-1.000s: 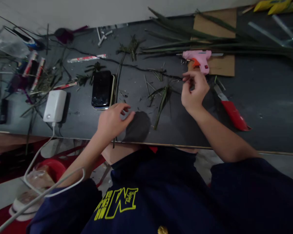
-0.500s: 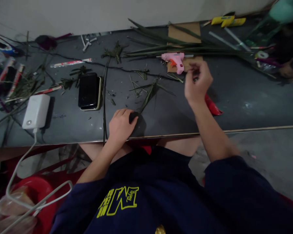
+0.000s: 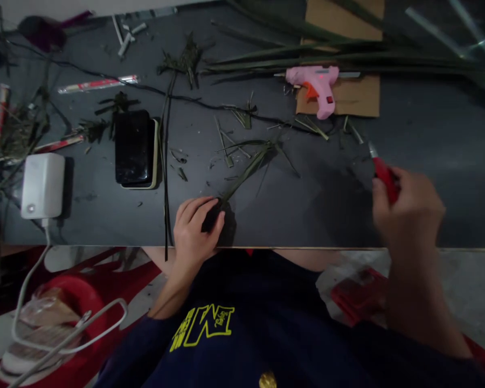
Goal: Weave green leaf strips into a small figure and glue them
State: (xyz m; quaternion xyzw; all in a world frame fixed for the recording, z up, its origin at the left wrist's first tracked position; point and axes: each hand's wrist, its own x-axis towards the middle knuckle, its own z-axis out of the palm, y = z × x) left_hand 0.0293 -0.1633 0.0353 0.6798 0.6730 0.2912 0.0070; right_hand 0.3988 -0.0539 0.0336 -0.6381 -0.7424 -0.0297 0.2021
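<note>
Navy cloth [image 3: 250, 334] with yellow lettering covers the person's front at the near side. Just beyond it, the left hand [image 3: 192, 231] lies at the table's near edge, wrist angled inward, fingers curved together and thumb set apart. One end of a green leaf strip [image 3: 248, 171] meets its fingertips; in this dim, soft view I cannot tell whether they pinch it. On the right, the right hand [image 3: 414, 207] is wrapped round the handle of a red knife [image 3: 388, 180], the thin metal blade pointing far and left over the smooth grey tabletop [image 3: 307, 215]. The leaf strip, slim and creased, splays into narrow points toward its far end. To the left lie a white power bank [image 3: 44, 186] with rounded corners and a glossy black phone [image 3: 132, 148]. Farther off, a pink plastic glue gun [image 3: 317, 86] rests partly on flat brown cardboard [image 3: 364, 99], with long tapering leaves [image 3: 267, 60] stretching beyond it.
</note>
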